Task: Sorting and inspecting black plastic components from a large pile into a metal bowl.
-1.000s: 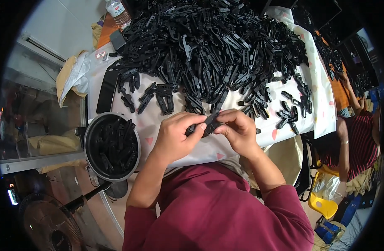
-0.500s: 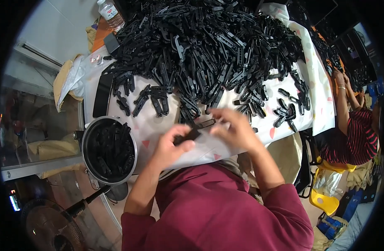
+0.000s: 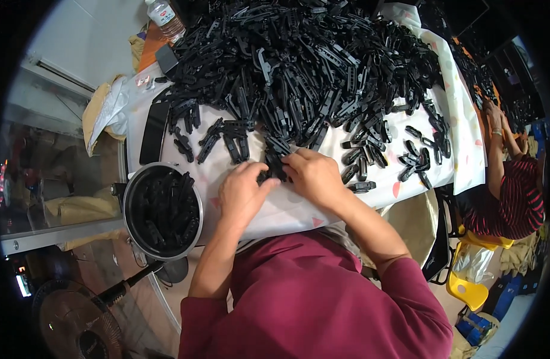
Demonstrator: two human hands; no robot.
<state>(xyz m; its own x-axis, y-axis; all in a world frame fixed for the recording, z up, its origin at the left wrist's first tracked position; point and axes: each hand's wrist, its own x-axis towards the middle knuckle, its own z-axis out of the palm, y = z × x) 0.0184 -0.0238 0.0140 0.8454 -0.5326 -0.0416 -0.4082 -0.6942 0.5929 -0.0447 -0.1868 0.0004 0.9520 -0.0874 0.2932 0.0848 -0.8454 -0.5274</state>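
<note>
A large heap of long black plastic parts [image 3: 287, 72] covers the far side of the table, and a tongue of it runs toward me. At the near end of that tongue my two hands work close together. My left hand [image 3: 242, 190] is closed, thumb and fingers around a small black plastic part [image 3: 264, 176] that its fingers partly cover. Just to the right, my right hand [image 3: 315, 178] has its fingers curled against another black plastic part [image 3: 277, 170] at the heap's near edge. Its fingertips hide where they grip. A single black piece [image 3: 362, 187] lies right of that hand.
A round metal-rimmed pot [image 3: 200, 206] with black parts inside stands at the table's left edge. Beyond it lie a phone [image 3: 155, 133] and a water bottle [image 3: 166, 21]. Small groups of parts [image 3: 415, 163] lie at right. A fan [image 3: 77, 323] stands lower left; a person [image 3: 508, 191] sits far right.
My right hand, blurred and apart before, has moved left and forward onto the parts at the heap's near edge. My left hand has shifted slightly forward. The whole view has shifted a little.
</note>
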